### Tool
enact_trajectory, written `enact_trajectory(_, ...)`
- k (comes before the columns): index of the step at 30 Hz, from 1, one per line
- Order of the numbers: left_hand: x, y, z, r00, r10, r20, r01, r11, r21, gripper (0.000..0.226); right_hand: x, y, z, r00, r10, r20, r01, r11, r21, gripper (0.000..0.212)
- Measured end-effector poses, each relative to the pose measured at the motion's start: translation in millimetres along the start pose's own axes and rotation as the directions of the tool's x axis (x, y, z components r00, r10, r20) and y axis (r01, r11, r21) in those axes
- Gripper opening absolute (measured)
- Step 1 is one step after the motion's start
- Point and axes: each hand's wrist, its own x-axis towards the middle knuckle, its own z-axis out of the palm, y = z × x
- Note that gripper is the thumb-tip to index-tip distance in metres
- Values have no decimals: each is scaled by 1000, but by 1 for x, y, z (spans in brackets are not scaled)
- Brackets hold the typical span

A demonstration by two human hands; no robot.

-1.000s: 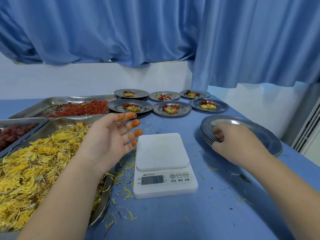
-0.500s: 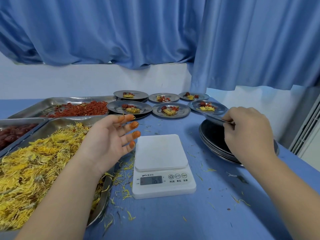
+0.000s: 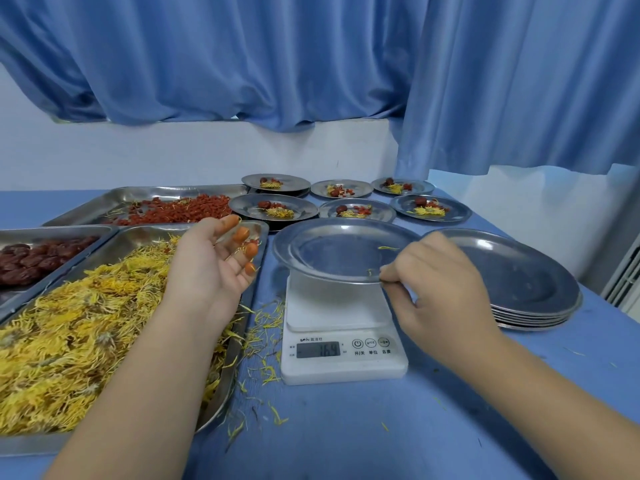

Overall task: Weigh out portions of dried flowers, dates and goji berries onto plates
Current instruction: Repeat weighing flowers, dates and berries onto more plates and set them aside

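Note:
My right hand (image 3: 438, 289) pinches the near rim of an empty metal plate (image 3: 332, 251), held just above the white scale (image 3: 341, 327), whose display shows digits. My left hand (image 3: 211, 261) hovers palm-up with relaxed fingers over the tray of yellow dried flowers (image 3: 79, 327). A tray of dark red dates (image 3: 38, 254) lies at the far left. The tray of goji berries (image 3: 180, 213) sits behind it. A stack of empty plates (image 3: 519, 278) stands to the right of the scale.
Several filled plates (image 3: 356, 209) with flowers, a date and berries stand in two rows at the back. Loose yellow petals (image 3: 259, 341) litter the blue tabletop beside the scale. Blue curtains hang behind the table, and the table's right edge is close to the plate stack.
My right hand has lifted one plate off the stack and carried it left over the scale. My left hand stays over the flower tray.

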Motion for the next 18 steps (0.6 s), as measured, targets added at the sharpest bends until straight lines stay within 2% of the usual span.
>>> enact_trajectory(7,-4,0,3,1000,-5,8,4,1000,24,10,-7,-9,7,994,-25,106,25,1000,-4,11)
enact_trajectory(12,-5,1,4,1000,-6,2,6,1000,23,10,-6,-10,5,984,18,180,-14,1000,-24,13)
enact_trajectory(15,-6,1,4,1000,-4,4,4,1000,31,9,-3,-12,-1,963,37,268,-39,999,0,11)
enact_trajectory(18,-7,1,4,1000,-4,4,4,999,40,10,-1,-11,-9,915,-7,404,-19,998,60,9)
